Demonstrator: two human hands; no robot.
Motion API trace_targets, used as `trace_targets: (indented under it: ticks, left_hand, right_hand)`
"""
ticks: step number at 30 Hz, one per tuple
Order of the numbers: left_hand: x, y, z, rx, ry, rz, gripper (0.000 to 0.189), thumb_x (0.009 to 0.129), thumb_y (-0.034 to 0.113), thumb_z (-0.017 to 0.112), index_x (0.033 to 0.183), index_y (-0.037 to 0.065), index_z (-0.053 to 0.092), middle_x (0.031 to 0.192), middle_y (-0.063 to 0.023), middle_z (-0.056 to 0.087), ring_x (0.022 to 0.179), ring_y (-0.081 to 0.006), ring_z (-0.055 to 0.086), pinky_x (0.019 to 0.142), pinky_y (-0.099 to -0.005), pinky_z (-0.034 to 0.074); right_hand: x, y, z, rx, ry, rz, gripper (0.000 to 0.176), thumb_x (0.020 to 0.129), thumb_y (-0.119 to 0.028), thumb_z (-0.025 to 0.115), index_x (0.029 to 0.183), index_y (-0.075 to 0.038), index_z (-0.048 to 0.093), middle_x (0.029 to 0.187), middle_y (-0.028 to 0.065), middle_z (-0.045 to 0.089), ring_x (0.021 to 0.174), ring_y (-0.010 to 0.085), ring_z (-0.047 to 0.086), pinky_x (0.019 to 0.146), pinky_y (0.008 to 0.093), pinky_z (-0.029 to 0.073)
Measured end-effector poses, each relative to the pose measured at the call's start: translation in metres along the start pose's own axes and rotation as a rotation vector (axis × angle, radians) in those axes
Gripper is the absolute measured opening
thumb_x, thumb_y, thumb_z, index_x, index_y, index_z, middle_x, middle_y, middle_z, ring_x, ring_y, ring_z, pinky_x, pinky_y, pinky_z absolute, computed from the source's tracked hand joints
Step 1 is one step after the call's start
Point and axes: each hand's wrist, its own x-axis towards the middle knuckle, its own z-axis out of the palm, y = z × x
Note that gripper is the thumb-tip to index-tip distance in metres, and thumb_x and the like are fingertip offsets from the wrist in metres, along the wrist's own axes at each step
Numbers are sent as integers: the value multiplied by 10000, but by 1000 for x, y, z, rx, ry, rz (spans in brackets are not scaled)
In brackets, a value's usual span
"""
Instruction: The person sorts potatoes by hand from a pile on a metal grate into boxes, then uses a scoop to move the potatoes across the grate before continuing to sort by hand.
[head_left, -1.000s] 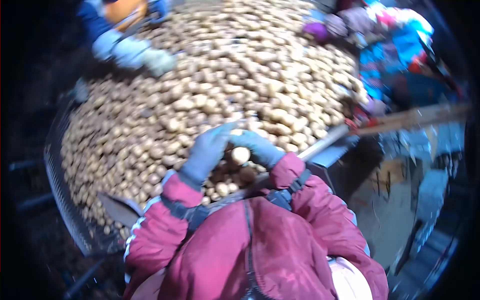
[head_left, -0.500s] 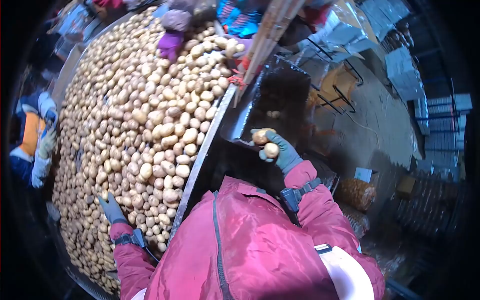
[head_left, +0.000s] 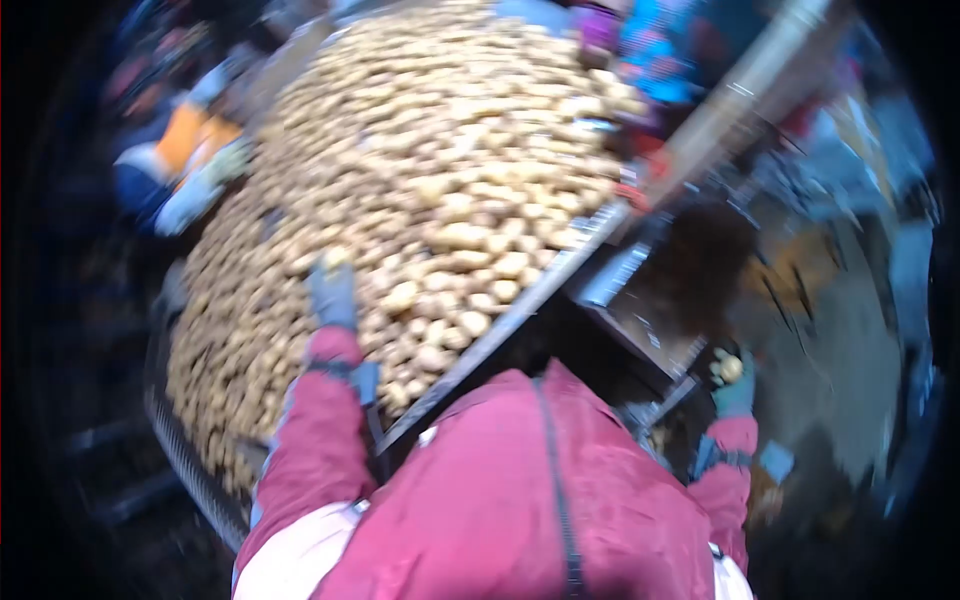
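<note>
A broad heap of potatoes [head_left: 450,210] fills the metal-edged table. Over the heap, my left hand [head_left: 332,290], in a grey-blue glove, reaches forward with a potato [head_left: 335,258] at its fingertips. My right hand [head_left: 735,385], gloved too, is out at the right, beyond the corner of a dark bin [head_left: 690,260], and holds pale potatoes [head_left: 728,369] in its fingers. Motion blur hides the exact grip of both hands.
A metal rim [head_left: 520,315] runs between my body and the heap. An upright post [head_left: 735,95] with red ties stands at its far end. One co-worker's gloved hand [head_left: 228,162] is at the left edge; a co-worker in blue [head_left: 655,50] is at the far side.
The view has turned, so the heap appears further right. My left hand has reached forward and now has a potato at its fingertips. My right hand has moved outward to the right, still holding potatoes.
</note>
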Motion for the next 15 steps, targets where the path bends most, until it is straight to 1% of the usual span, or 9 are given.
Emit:
trace_targets:
  ticks: [1,2,3,4,7,10,12,14,15]
  left_hand:
    - [31,46,-88,-673,-28,-565,506,850,341,738,1275,82,648,1103,-234,693,1015,-394,670,907,-471,538]
    - [51,59,-147,-690,-198,-590,519,850,360,732,1285,92,643,1180,-237,665,1085,-401,638,946,-480,516]
    - [37,66,-117,-543,-237,-400,570,845,400,724,1323,106,621,1268,-225,620,1164,-400,590,997,-480,485]
    - [24,77,-88,-407,-285,-204,622,840,440,716,1361,120,599,1356,-212,575,1243,-399,541,1047,-481,454]
    - [41,124,-180,-752,-199,-304,661,854,441,699,1420,134,549,1375,-193,571,1290,-401,504,1095,-480,418]
    - [33,131,-189,-716,-501,-10,645,882,448,674,1458,196,525,1436,-143,549,1402,-454,379,1173,-522,332]
    - [19,112,-179,-1036,-427,-31,573,878,403,692,1398,186,586,1414,-133,564,1387,-434,407,1159,-515,357]
    - [1,87,-156,-987,-279,-159,537,866,352,721,1345,134,617,1367,-140,588,1324,-378,487,1125,-480,402]
    - [-7,69,-148,-980,-279,-178,537,866,352,721,1345,134,617,1367,-140,588,1324,-378,487,1125,-480,402]
  right_hand:
    - [5,2,40,23,-285,53,496,1055,-474,462,1354,-94,570,921,93,712,599,226,644,428,292,476]
    - [-3,6,89,59,-553,101,520,1067,-468,438,1419,-95,520,954,92,715,620,249,658,421,305,485]
    - [-14,20,140,35,-487,121,561,1048,-488,476,1411,-66,547,797,26,645,513,162,541,400,240,400]
    - [-30,28,188,-49,-567,113,544,1047,-475,482,1395,-65,565,805,20,621,590,156,574,433,247,417]
    - [-37,70,281,-171,-726,195,461,1028,-392,529,1313,-40,615,886,51,639,723,165,607,548,272,467]
    - [-56,107,363,-339,-832,332,364,1001,-288,570,1230,-16,649,933,59,646,772,172,613,646,292,498]
    - [-52,136,395,-455,-966,309,404,990,-347,607,1231,-24,638,921,48,652,806,152,620,661,271,478]
    - [-53,159,420,-503,-1134,339,441,1014,-382,564,1239,-9,633,932,54,654,797,147,620,662,290,509]
    - [-55,171,426,-494,-1050,438,457,1022,-399,547,1235,-4,633,922,63,658,754,153,613,617,290,499]
